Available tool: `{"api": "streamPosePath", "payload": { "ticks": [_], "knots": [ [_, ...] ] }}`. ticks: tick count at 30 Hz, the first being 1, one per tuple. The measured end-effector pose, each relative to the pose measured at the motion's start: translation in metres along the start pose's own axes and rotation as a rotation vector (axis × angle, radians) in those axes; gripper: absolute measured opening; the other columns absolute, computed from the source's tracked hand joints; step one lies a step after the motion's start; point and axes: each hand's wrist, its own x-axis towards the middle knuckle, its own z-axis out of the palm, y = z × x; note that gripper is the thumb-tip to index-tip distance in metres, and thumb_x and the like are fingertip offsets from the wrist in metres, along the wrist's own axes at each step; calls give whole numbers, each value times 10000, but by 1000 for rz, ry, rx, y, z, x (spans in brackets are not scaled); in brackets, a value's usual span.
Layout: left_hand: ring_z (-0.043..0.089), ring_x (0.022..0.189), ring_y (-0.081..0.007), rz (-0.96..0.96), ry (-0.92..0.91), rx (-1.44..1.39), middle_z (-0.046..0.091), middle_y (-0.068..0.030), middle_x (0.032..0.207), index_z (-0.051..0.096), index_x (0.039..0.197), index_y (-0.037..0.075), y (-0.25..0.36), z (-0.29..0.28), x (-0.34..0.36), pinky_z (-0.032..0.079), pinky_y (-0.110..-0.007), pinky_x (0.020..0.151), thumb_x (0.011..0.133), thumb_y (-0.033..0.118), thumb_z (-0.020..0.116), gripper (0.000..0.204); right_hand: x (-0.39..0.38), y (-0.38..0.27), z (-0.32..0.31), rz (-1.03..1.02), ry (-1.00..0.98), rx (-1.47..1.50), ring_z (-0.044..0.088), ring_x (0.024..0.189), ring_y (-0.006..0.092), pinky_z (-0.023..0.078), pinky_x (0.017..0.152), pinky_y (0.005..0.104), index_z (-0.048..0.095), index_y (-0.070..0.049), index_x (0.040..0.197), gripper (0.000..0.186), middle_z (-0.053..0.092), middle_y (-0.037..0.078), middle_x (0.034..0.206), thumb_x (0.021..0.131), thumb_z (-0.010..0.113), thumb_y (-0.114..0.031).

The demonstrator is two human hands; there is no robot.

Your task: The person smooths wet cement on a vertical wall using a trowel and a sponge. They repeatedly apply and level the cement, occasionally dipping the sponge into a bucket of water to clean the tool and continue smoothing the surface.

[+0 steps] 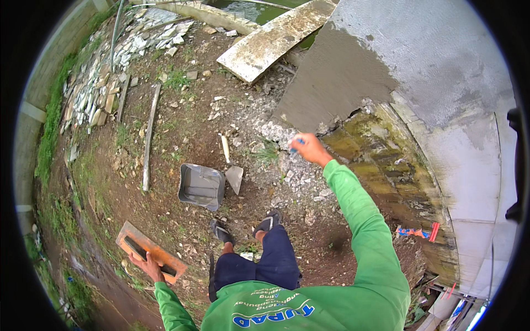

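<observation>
My left hand [148,266] grips an orange float [164,255] with a dark handle, low at the left. My right hand [312,150] is raised near the edge of a sloped concrete surface, closed on a small blue object [298,142] that I cannot make out clearly. Fresh dark grey mortar [334,77] covers part of that slope, beside lighter plaster [419,49]. On the dirt in front of my feet sit a grey bucket [201,186] with mortar inside and a trowel [234,177] with a pale handle.
A stained slab [273,41] lies by green water [248,11]. Wooden planks [150,138] and broken tile pieces [94,105] lie on the left, near a block wall [33,138]. The mossy, curved concrete face [386,154] drops away at my right.
</observation>
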Motion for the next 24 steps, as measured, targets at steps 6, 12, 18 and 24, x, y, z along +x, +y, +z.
{"api": "streamPosePath", "payload": {
  "ticks": [6, 12, 18, 24],
  "knots": [
    [518, 1068, -350, -181, 119, 339, 408, -207, 1404, 238, 1496, 157, 20, -33, -90, 427, -433, 908, 916, 68, 551, 665, 12, 40, -113, 162, 583, 276, 429, 567, 53, 317, 435, 259, 569, -89, 804, 301, 474, -36, 653, 980, 610, -330],
    [518, 1060, -351, -262, 244, 333, 441, -201, 1329, 311, 1401, 88, 11, -46, -170, 431, -381, 856, 934, 81, 573, 536, -7, -5, -53, 227, -268, 158, 605, 707, 142, 525, 517, 302, 653, -99, 1161, 282, 606, 55, 882, 881, 660, -64],
    [499, 1094, -345, -341, 238, 318, 433, -188, 1322, 336, 1368, 38, 49, -31, -181, 422, -366, 865, 946, 134, 579, 497, 50, -69, -152, -183, 536, 88, 408, 586, 105, 377, 549, 311, 578, -22, 769, 310, 493, -16, 612, 999, 557, -229],
    [548, 1142, -326, -181, 63, 218, 506, -185, 1369, 417, 1414, -3, 111, 39, -123, 443, -476, 920, 994, 370, 604, 593, -4, 51, -115, 105, 672, 223, 360, 593, 87, 328, 519, 306, 528, -24, 736, 324, 444, -43, 614, 972, 600, -235]
  ]
}}
